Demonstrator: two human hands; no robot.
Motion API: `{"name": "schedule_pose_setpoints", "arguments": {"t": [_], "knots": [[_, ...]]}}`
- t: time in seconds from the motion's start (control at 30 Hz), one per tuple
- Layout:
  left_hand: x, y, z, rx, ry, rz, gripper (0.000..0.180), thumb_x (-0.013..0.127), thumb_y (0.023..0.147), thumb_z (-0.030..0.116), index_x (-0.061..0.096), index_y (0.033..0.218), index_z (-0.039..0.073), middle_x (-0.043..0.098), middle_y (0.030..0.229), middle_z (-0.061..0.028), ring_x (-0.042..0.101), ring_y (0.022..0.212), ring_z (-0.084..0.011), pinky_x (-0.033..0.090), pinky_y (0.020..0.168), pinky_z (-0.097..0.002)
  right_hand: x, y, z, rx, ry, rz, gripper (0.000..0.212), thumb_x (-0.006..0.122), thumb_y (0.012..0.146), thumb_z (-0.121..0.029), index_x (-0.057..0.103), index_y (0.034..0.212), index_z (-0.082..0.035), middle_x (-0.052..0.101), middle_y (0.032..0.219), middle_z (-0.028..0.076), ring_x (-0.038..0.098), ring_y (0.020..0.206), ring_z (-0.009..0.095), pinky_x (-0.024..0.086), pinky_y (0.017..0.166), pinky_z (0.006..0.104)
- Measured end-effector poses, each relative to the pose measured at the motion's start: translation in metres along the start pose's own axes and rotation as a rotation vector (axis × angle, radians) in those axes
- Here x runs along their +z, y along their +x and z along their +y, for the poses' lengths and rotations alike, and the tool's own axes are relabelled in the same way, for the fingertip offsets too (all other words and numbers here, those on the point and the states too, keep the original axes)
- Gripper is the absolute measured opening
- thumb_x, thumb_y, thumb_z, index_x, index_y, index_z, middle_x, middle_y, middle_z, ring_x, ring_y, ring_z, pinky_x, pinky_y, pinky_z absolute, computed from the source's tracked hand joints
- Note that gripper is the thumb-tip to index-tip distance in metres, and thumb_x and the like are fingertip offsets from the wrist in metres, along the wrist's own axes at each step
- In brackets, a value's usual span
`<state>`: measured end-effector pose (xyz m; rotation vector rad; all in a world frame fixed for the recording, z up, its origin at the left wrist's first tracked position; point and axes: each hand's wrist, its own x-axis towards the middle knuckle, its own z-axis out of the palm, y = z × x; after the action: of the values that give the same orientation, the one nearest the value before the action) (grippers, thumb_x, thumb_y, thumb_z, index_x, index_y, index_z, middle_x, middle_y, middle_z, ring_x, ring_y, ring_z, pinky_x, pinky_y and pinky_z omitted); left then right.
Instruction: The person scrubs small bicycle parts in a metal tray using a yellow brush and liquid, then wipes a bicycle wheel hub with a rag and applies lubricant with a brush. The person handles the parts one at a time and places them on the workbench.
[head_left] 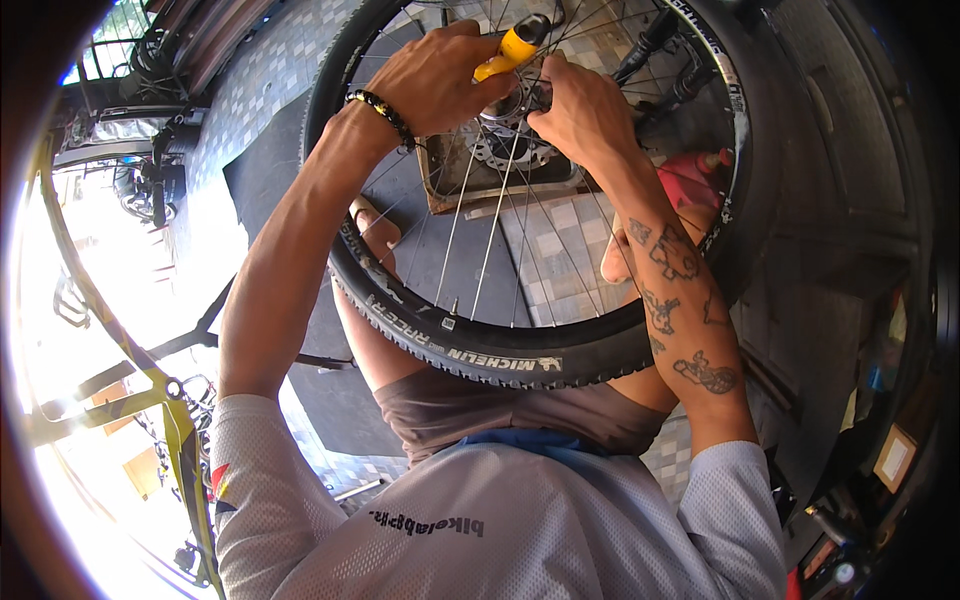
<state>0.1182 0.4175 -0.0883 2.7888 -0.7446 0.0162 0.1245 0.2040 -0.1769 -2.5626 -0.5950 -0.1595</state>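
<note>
A bicycle wheel [468, 345] with a black knobby tyre stands upright over my lap, its spokes running up to the hub. On the hub sits a perforated disc brake rotor [505, 150]. My left hand [440, 80] is closed on a yellow tool with a black end [520, 42], its thumb and fingers beside the hub; the tool's working end is hidden. Across from it, my right hand [585, 108] has its fingers curled against a dark piece at the hub's end. What exactly those fingers grip, I cannot make out.
Beneath the hub lies a shallow wooden tray [437, 185] on the tiled floor. A red bottle-like container [690, 178] stands behind my right forearm. Dark fork-like tubes [650, 50] show at the upper right. At left is a yellow-green bicycle frame [178, 430]; a dark mat [275, 190] covers some floor.
</note>
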Motion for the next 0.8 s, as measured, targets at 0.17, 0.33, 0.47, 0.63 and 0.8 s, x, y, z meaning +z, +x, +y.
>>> {"name": "schedule_pose_setpoints", "arguments": {"t": [0.17, 0.33, 0.47, 0.63, 0.8], "knots": [[-0.009, -0.005, -0.005, 0.029, 0.044, -0.041, 0.026, 0.076, 0.106, 0.032, 0.08, 0.117, 0.009, 0.071, 0.11, -0.0136, 0.076, 0.093, -0.0304, 0.059, 0.084, -0.0432, 0.004, 0.001, 0.002, -0.018, -0.011, 0.026, 0.04, 0.087, 0.082, -0.025, 0.07, 0.109, 0.0, 0.078, 0.1, 0.02, 0.079, 0.095, 0.037, 0.062, 0.087, 0.0481], [-0.013, -0.009, -0.004, 0.095, 0.06, -0.037, 0.036, 0.077, 0.105, 0.04, 0.08, 0.118, 0.006, 0.072, 0.11, -0.0139, 0.076, 0.093, -0.033, 0.059, 0.084, -0.0453, 0.006, 0.001, 0.003, -0.034, -0.006, 0.036, 0.039, 0.087, 0.083, -0.025, 0.07, 0.108, 0.0, 0.079, 0.099, 0.02, 0.079, 0.095, 0.037, 0.062, 0.088, 0.0484], [-0.013, -0.008, 0.0, 0.091, 0.118, -0.003, 0.038, 0.079, 0.104, 0.043, 0.079, 0.114, 0.006, 0.073, 0.104, -0.0127, 0.076, 0.09, -0.0308, 0.058, 0.08, -0.0435, 0.006, 0.002, 0.003, -0.036, 0.008, 0.022, 0.039, 0.086, 0.083, -0.025, 0.07, 0.108, 0.0, 0.079, 0.099, 0.02, 0.079, 0.096, 0.037, 0.062, 0.088, 0.0487], [-0.015, -0.004, 0.001, 0.042, 0.119, 0.026, 0.045, 0.079, 0.103, 0.047, 0.078, 0.107, 0.003, 0.077, 0.084, -0.0122, 0.077, 0.07, -0.0258, 0.06, 0.069, -0.0392, 0.007, 0.003, 0.003, -0.04, -0.004, 0.017, 0.039, 0.086, 0.084, -0.025, 0.07, 0.11, 0.0, 0.079, 0.098, 0.019, 0.079, 0.098, 0.037, 0.062, 0.089, 0.0484], [-0.016, -0.006, -0.004, -0.089, 0.027, -0.062, 0.044, 0.079, 0.105, 0.045, 0.079, 0.109, 0.001, 0.078, 0.077, -0.0122, 0.076, 0.058, -0.0194, 0.061, 0.059, -0.0342, 0.007, 0.002, 0.003, -0.031, 0.012, 0.024, 0.04, 0.086, 0.084, -0.024, 0.07, 0.111, 0.0, 0.079, 0.099, 0.02, 0.079, 0.098, 0.037, 0.062, 0.088, 0.0482]]}}
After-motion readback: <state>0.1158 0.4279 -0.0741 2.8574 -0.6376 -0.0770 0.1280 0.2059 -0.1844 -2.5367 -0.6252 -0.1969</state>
